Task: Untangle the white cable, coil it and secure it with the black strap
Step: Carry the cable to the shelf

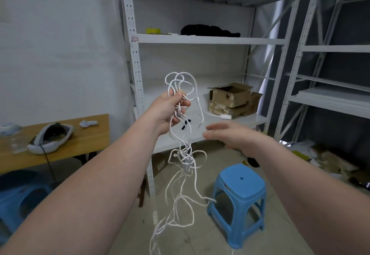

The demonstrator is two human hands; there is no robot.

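The tangled white cable [187, 154] was gripped high in the curled left hand [170, 112], probably so its loops hung free toward the floor [210, 234] (the black strap [185, 124] dangled just beneath). The right hand [230, 134] was held flat-fingered nearby, grasping nothing. The red writing on a shelf label [134, 39] could not be read.

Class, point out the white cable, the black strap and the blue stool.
white cable [186, 157]: head view, tangled clump midway down.
black strap [184, 124]: head view, dangling end.
blue stool [238, 188]: head view, seat top.
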